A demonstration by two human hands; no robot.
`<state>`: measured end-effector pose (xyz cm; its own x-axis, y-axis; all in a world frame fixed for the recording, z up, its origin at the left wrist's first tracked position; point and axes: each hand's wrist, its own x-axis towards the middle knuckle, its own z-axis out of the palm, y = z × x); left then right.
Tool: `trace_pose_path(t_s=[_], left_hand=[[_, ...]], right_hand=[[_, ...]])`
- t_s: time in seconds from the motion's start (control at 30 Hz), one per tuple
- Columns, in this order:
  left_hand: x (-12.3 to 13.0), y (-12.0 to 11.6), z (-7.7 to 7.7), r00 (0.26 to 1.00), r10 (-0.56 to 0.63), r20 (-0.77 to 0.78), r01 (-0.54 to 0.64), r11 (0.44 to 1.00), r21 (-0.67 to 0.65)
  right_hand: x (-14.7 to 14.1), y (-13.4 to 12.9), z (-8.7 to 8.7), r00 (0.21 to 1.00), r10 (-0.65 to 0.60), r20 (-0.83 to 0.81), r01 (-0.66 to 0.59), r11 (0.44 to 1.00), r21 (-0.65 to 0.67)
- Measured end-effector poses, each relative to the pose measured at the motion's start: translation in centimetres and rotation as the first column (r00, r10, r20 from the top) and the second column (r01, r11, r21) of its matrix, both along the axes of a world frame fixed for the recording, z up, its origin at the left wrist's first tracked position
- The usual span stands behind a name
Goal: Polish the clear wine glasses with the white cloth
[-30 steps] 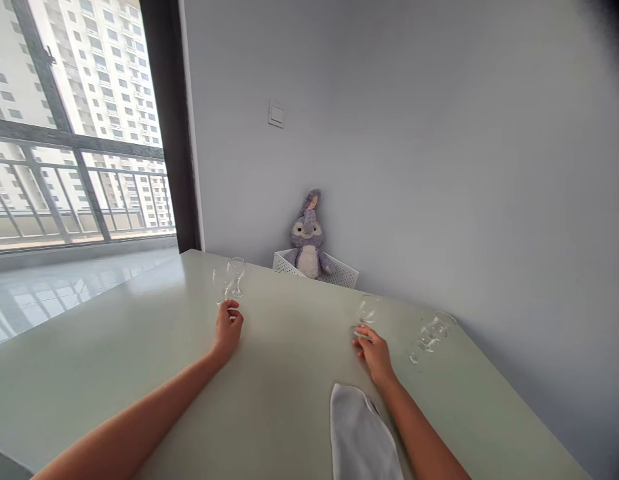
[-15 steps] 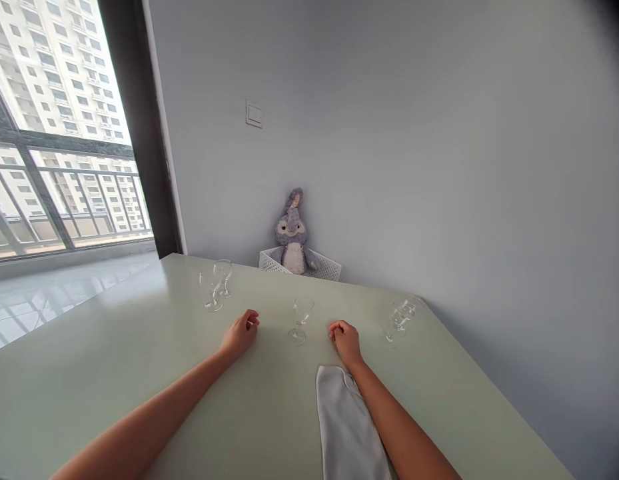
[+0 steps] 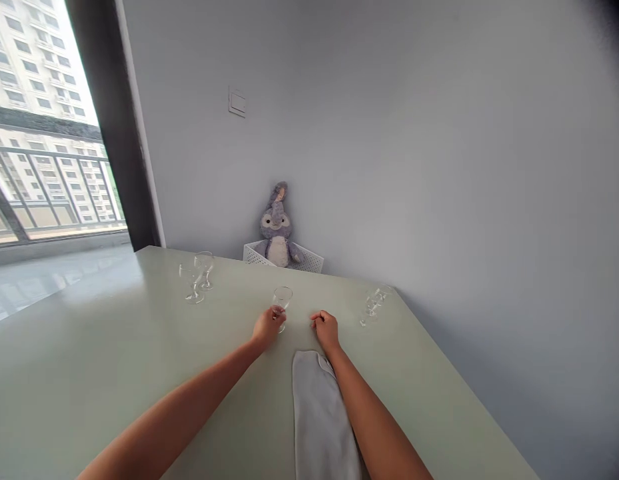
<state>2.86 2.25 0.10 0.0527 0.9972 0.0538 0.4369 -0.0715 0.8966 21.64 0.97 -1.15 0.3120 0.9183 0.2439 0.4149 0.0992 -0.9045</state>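
Note:
A clear stemmed wine glass [image 3: 283, 295] stands upright near the middle of the table. My left hand [image 3: 269, 327] has its fingers closed around the glass at the stem, partly hiding the stem and foot. To the right of that glass, apart from it, my right hand [image 3: 326, 331] rests on the table with its fingers curled in and nothing visible in them. A folded light-grey cloth [image 3: 322, 413] lies flat in front of me, its right edge beside my right forearm.
Two stemmed glasses [image 3: 193, 279] stand upright at the back left of the pale green table [image 3: 89, 360]. More clear glassware [image 3: 374, 304] is at the back right, overlapping and hard to separate. Behind the table, a plush toy [image 3: 278, 237] sits in a white perforated basket [image 3: 309, 262] against the wall.
My left hand has moved right to the middle glass and closed on its stem. My right hand stays curled on the table. The view has turned slightly right.

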Motion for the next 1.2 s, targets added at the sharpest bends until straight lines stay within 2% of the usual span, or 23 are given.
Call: trace_pose_path(t_s=[0.1,0.2,0.33,0.43,0.6,0.9,1.2], left_hand=[[-2.8,-0.1,0.0,0.998,0.062,0.01,-0.062,0.998,0.0],[-7.7,-0.3,0.2,0.983,0.182,0.013,-0.183,0.983,0.021],[-14.0,-0.5,0.4,0.923,0.384,0.014,-0.384,0.921,0.069],[-16.3,-0.6,0.0,0.873,0.487,0.021,-0.487,0.868,0.099],[-16.5,-0.4,-0.7,0.875,0.484,0.008,-0.482,0.87,0.108],[-16.7,-0.1,-0.2,0.895,0.444,-0.052,-0.436,0.893,0.111],[-16.8,0.1,-0.4,0.896,0.429,-0.113,-0.418,0.902,0.11]], right_hand=[[0.2,-0.1,-0.2,1.0,-0.006,-0.019,0.006,1.0,-0.007],[0.2,0.0,-0.3,0.999,-0.001,-0.04,0.001,1.0,-0.001],[0.2,0.2,-0.5,0.998,0.015,-0.063,-0.014,1.0,0.007],[0.3,0.4,-0.8,0.997,0.024,-0.071,-0.024,1.0,0.004],[0.6,0.8,-1.3,0.996,0.046,-0.077,-0.047,0.999,-0.011],[0.7,0.9,-1.3,0.995,0.056,-0.087,-0.057,0.998,-0.008],[0.9,0.9,-1.6,0.987,0.077,-0.141,-0.082,0.996,-0.024]])
